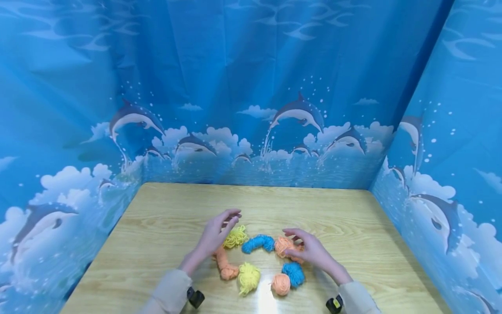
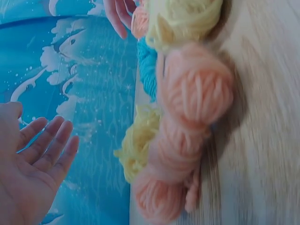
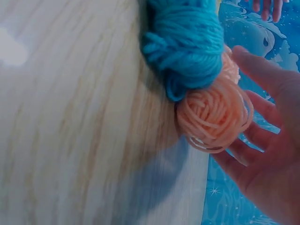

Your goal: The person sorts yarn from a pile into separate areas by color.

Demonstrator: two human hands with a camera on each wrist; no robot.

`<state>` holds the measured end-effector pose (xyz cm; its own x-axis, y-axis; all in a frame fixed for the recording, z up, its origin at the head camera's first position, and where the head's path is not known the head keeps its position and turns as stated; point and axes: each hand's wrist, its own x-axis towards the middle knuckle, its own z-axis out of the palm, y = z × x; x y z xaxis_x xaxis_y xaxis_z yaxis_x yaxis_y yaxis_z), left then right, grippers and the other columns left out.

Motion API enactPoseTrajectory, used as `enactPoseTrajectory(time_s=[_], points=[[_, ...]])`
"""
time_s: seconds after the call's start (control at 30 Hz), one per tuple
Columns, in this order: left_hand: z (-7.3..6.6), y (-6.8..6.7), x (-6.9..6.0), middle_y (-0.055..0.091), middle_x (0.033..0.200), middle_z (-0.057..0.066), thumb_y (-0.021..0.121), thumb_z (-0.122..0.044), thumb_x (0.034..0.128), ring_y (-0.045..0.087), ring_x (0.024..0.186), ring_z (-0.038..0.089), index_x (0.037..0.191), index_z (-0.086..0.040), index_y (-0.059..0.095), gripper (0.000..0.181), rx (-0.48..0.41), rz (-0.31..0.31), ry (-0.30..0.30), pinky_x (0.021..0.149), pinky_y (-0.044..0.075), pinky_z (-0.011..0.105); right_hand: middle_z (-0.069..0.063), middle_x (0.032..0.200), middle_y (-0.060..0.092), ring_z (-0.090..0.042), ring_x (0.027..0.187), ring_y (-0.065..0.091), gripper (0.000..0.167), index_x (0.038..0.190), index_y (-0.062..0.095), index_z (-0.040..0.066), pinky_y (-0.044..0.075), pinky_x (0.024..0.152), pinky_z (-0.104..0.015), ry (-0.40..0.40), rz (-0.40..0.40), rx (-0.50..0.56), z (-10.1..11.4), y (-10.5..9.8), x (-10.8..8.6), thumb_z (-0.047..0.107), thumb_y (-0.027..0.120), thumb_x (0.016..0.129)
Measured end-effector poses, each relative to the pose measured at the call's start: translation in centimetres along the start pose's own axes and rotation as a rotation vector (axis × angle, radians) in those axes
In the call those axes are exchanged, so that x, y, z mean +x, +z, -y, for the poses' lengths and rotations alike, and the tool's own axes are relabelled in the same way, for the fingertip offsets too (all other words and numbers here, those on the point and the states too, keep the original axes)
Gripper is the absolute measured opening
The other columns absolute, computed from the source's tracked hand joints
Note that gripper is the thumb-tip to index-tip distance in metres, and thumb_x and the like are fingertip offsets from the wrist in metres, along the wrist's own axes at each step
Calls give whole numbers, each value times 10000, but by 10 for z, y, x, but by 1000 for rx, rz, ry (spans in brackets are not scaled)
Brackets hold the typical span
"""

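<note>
Several bundles of yarn lie in a rough ring on the table. My left hand (image 1: 215, 233) hovers by the yellow yarn (image 1: 236, 237) at the far left, and the left wrist view shows its fingers extended and holding nothing. Below it sits a long peach yarn bundle (image 2: 180, 145), beside a second yellow bundle (image 1: 249, 278). My right hand (image 1: 313, 253) is at the peach yarn (image 3: 215, 115) on the right, fingers spread behind it and thumb apart; whether they touch I cannot tell. A curved blue yarn bundle (image 1: 256, 243) lies between the hands.
Nearer the front, a blue yarn bundle (image 1: 294, 274) touches a small peach ball (image 1: 280, 284). The wooden table (image 1: 176, 209) meets a blue dolphin-print curtain (image 1: 235, 109) at its back and sides. Each wrist wears a small black camera (image 1: 195, 297).
</note>
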<state>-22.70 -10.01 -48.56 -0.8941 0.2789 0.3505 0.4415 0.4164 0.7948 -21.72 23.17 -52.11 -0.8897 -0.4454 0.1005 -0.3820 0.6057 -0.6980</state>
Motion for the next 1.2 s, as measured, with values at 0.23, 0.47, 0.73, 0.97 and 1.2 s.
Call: enactPoseTrajectory(time_s=[0.23, 0.47, 0.73, 0.97, 1.2], points=[[-7, 12, -1, 703, 1236, 22, 531, -287, 1067, 671, 1111, 189, 1361, -103, 603, 355, -13, 34, 9, 927, 583, 365, -73, 1307, 660, -214, 1008, 648, 557, 1359, 615, 85, 570, 841, -343, 4, -9, -92, -1, 0, -1, 277, 811, 874], [-19, 28, -4, 696, 1237, 46, 566, -258, 1054, 671, 1094, 190, 1347, -99, 610, 336, -62, 111, 19, 918, 586, 381, -50, 1239, 684, -166, 948, 645, 473, 1290, 664, 112, 560, 784, -285, 28, -11, -107, -1, 0, -1, 277, 812, 872], [-31, 56, -12, 684, 1242, 90, 625, -272, 1020, 670, 1054, 144, 1337, -89, 609, 366, -93, 240, 39, 903, 582, 282, -42, 1235, 689, -175, 959, 644, 456, 1268, 678, 138, 554, 805, -287, 28, -22, -101, -4, 0, -1, 299, 817, 865], [-40, 77, -22, 666, 1260, 125, 702, -246, 967, 682, 1058, 239, 1334, -41, 597, 432, -84, 337, 87, 872, 584, 244, -56, 1235, 696, -204, 981, 657, 454, 1262, 680, 135, 561, 823, -310, 36, -14, -98, -5, 1, -1, 312, 813, 865], [-49, 91, -32, 678, 1218, 53, 752, -279, 921, 672, 1041, 115, 1281, -96, 639, 420, -32, 419, 146, 825, 552, 140, -50, 1244, 698, -204, 992, 662, 436, 1267, 680, 147, 570, 834, -334, 51, -12, -105, -4, 1, -3, 277, 808, 871]])
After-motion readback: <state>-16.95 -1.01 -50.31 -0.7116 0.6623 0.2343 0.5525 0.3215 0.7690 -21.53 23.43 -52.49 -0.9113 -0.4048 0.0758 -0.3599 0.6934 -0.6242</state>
